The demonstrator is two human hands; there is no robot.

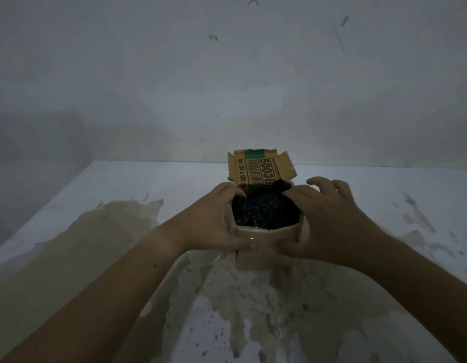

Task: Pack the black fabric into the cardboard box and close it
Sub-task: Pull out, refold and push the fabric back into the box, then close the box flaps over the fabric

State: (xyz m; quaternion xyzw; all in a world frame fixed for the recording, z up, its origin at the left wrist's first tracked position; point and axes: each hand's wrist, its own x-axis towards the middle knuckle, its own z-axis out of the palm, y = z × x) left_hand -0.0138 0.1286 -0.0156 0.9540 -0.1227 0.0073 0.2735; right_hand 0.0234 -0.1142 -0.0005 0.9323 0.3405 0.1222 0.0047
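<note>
A small cardboard box (264, 246) stands on the white surface at mid-frame, its lid flap (261, 169) upright at the back, printed with a barcode and a green stripe. Black fabric (264, 209) fills the box to the rim, and a corner pokes up at the back right. My left hand (214, 218) clasps the box's left side, thumb across the front wall, fingertips on the fabric's edge. My right hand (324, 218) holds the right side, its index finger pressing on the fabric, the other fingers spread above.
The white surface (96, 195) is worn, with large tan patches at left and in front of the box. A grey wall (227, 87) rises right behind the box. The light is dim.
</note>
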